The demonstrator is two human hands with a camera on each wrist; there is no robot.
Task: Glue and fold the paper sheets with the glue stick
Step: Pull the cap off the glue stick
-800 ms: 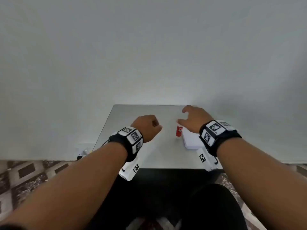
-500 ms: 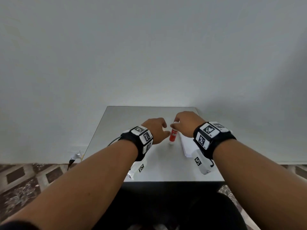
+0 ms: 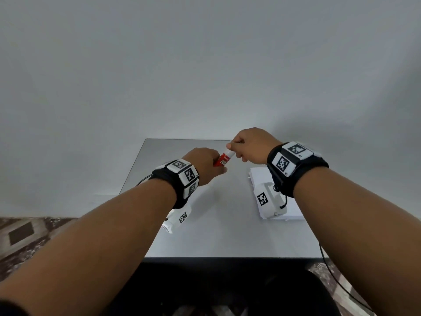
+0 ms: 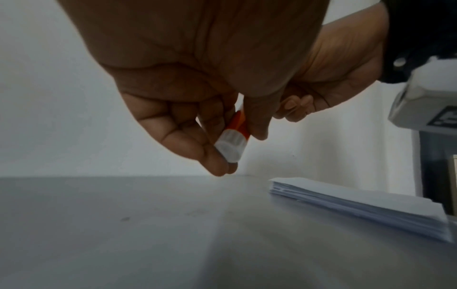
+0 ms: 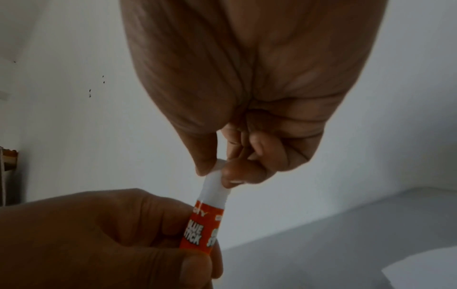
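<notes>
Grey table (image 3: 205,236) is carrying a stack of paper sheets (image 4: 358,205) at its right side. Above the table's middle, left hand (image 3: 205,165) is gripping the red glue stick (image 3: 222,161) by its barrel, fingers curled round it. Right hand (image 3: 252,145) is pinching the white cap (image 5: 213,187) between thumb and fingertips.

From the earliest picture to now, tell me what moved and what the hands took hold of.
The glue stick left the table, where it stood upright, and is now held tilted above it. The left hand closed in and grips its red body; the right hand, earlier open over it, pinches the white cap, not yet off. The paper stack stayed put.
</notes>
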